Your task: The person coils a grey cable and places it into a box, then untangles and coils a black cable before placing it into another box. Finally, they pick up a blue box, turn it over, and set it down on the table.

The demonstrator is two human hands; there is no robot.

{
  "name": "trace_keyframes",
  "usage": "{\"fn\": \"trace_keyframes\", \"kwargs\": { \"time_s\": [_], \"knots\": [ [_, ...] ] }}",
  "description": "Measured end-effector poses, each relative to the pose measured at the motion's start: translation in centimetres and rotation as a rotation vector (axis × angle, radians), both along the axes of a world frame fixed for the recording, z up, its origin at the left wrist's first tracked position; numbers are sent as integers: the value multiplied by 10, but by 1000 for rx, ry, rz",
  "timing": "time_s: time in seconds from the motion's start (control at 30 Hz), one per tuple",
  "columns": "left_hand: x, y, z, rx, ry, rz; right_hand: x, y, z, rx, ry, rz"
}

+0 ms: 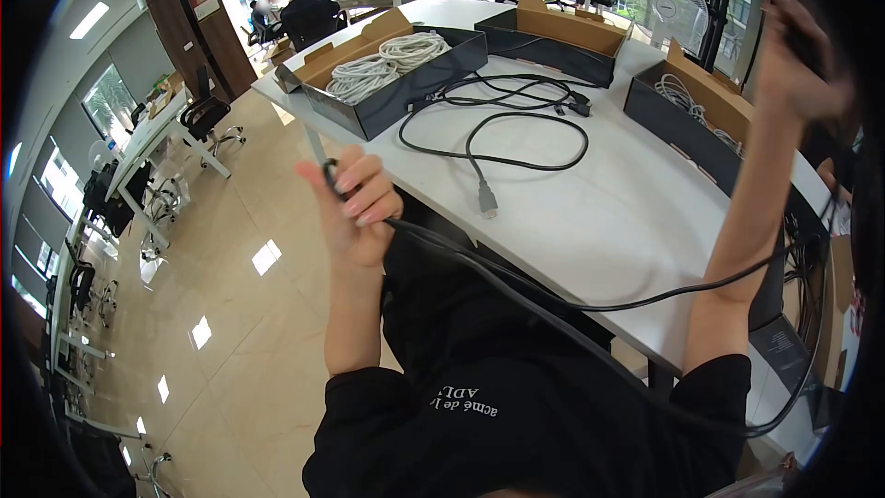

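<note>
The right grip (804, 60), raised at the far right, is blurred and partly lost in the dark lens edge; its fingers seem curled about a dark object (800, 41), too unclear to name. The left grip (355, 205) has its fingers curled around the held black cable (590, 308), pinching a bend of it beside the thumb. From there the cable's strands sag rightward over the black shirt (553, 387) and below the right forearm; where they end is hard to make out.

Right of the left grip, the white worktop (645, 240) carries a loose black cable (587, 141) with a grey plug (487, 201). Beyond lie an open box (376, 115) of pale coiled cables (392, 65), a second box (553, 63) whose inside is mostly hidden, and, nearer the right grip, a third box (678, 143) with pale cables. Below the right grip, dark cables (802, 267) are cut off by shadow.

Left of the left grip stretches a glossy tiled floor (230, 286) with desks and office chairs; far ahead are seated people, a fan (666, 7) and windows.
</note>
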State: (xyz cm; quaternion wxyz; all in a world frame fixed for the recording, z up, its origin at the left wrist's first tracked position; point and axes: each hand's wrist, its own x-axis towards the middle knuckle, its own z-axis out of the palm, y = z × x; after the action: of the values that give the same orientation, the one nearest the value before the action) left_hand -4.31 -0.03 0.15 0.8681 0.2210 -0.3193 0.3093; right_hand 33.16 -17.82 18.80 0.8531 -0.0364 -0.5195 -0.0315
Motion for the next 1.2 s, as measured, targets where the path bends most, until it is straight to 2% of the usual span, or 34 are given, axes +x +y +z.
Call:
{"fn": "trace_keyframes", "kwargs": {
  "time_s": [0.03, 0.07, 0.1, 0.13, 0.17, 0.2, 0.23, 0.3, 0.37, 0.43, 0.5, 0.57, 0.63, 0.67, 0.77, 0.8, 0.87, 0.97, 1.0, 1.07, 1.17, 1.2],
  "knots": [
    [7, -2, -3, -66, 32, -10, -4, 16, -10, -121, -357, 194],
    [14, -7, -5, -112, 84, 64, -8, 40, -19, -261, -341, 78],
    [23, -13, -7, -158, 136, 140, -40, 65, -36, -320, -464, 186],
    [30, -19, -9, -204, 189, 217, -89, 81, -50, -402, -528, 17],
    [36, -21, -13, -189, 271, 341, -111, 104, -75, -471, -488, 14],
    [40, -22, -16, -36, 405, 458, -134, 115, -88, -472, -653, -107],
    [45, -24, -19, -85, 308, 270, -153, 123, -105, -472, -767, -74],
    [53, -21, -34, -105, 289, 115, -177, 125, -130, -683, -936, -45],
    [54, -29, -30, -67, 452, 207, -181, 129, -148, -353, -1167, -368],
    [57, -31, -30, -44, 523, 209, -184, 129, -164, -223, -1238, -568],
    [61, -31, -33, -37, 503, 129, -177, 130, -167, -259, -1267, -697],
    [64, -34, -36, 27, 515, 147, -171, 130, -166, -293, -1319, -832],
    [66, -33, -36, 100, 525, 165, -168, 132, -171, -268, -1341, -885],
    [66, -30, -37, 112, 427, 55, -168, 131, -174, -251, -1337, -909],
    [70, -33, -39, -9, 627, 151, -168, 130, -174, -203, -1344, -979],
    [70, -32, -42, -13, 617, 132, -168, 130, -174, -188, -1349, -999],
    [71, -25, -50, -18, 594, 97, -170, 130, -177, -226, -1346, -983],
    [68, -29, -45, -103, 639, 195, -172, 128, -176, -258, -1350, -965],
    [67, -26, -49, -126, 569, 127, -173, 127, -175, -266, -1352, -959],
    [63, -17, -61, -171, 433, -9, -171, 132, -176, -114, -1394, -897],
    [59, -31, -44, -248, 512, 144, -174, 128, -172, -3, -1434, -705],
    [58, -37, -28, -278, 686, 312, -174, 125, -172, -12, -1480, -657]
  ]
}}
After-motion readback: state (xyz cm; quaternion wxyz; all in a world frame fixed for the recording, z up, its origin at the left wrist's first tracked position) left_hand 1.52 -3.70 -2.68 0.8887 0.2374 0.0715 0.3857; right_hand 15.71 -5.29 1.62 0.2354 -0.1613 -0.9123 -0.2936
